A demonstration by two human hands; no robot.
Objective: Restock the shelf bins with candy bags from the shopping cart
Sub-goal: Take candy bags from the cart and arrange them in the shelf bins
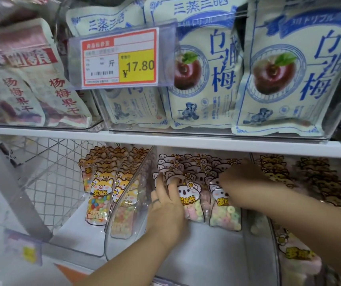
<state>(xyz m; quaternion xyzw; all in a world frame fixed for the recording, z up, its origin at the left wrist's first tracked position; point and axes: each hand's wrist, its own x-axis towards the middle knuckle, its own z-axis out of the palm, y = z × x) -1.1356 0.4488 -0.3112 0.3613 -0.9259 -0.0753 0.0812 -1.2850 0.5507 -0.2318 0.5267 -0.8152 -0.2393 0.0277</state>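
Both my hands reach into the middle clear bin [128,205] on the lower shelf. It holds rows of koala candy bags [190,203] filled with pastel ring sweets. My left hand [166,201] has its fingers curled over the top of the front left koala bag. Further back, my right hand [239,174] is blurred and lies over the tops of the right row of koala bags [224,213]; its fingers are hidden among them. The shopping cart is out of view.
The left bin holds fox candy bags [100,195], the right bin tiger candy bags [274,172]. The white shelf board [165,139] above carries plum snack bags [202,75] and a price tag [120,58]. A wire rack [47,172] stands at left.
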